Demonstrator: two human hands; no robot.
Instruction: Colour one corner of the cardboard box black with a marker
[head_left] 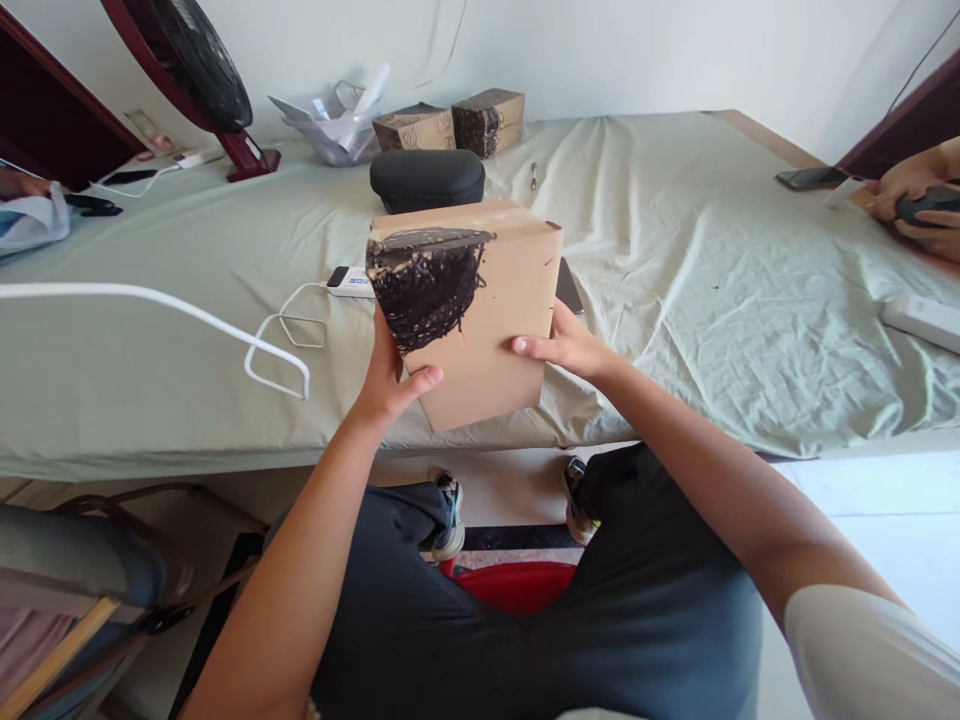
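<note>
Between my two hands is a brown cardboard box (499,310), tilted over the near edge of the cloth-covered table. Black scribble covers its upper left corner. My left hand (394,375) grips the lower left side, thumb on the front face and fingers hidden behind. On the right side my right hand (566,345) holds it the same way, its thumb lying flat across the front. Just behind the box sits a black zip case (427,178). A white power strip (351,281) and a dark flat object (570,287) are partly hidden by the box.
Two more cardboard boxes (491,120) stand by the wall, beside a clear plastic bag (337,120) and a fan (191,75). A white cable (150,295) crosses at left. Another person's hands (919,195) hold a dark object at right, near a phone (810,178).
</note>
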